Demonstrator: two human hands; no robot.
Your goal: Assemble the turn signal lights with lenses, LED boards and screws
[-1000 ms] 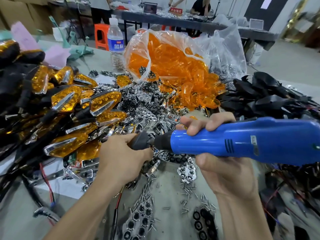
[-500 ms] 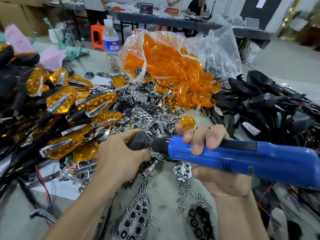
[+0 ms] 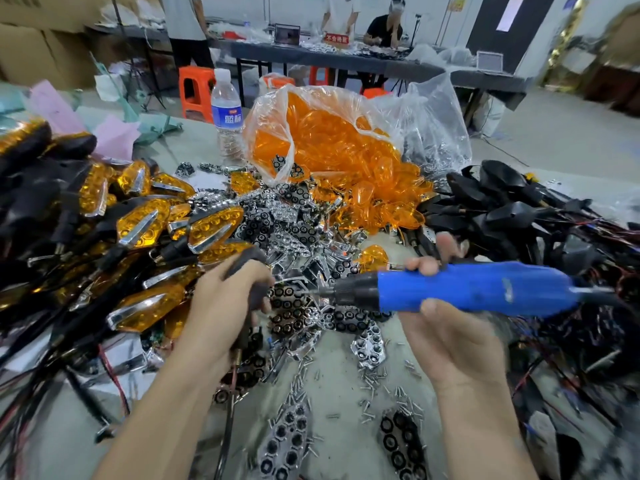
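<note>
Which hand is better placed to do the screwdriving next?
Right, probably. The right hand already grips the blue screwdriver, its bit pointing toward the dark housing, which the left hand holds.

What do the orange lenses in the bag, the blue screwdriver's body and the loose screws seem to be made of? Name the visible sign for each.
Orange lenses: probably translucent amber plastic, glossy; light shines through them.
Blue screwdriver body: likely moulded plastic, matte, opaque, evenly coloured.
Screws: seemingly bare metal, silvery with small glints.
</note>
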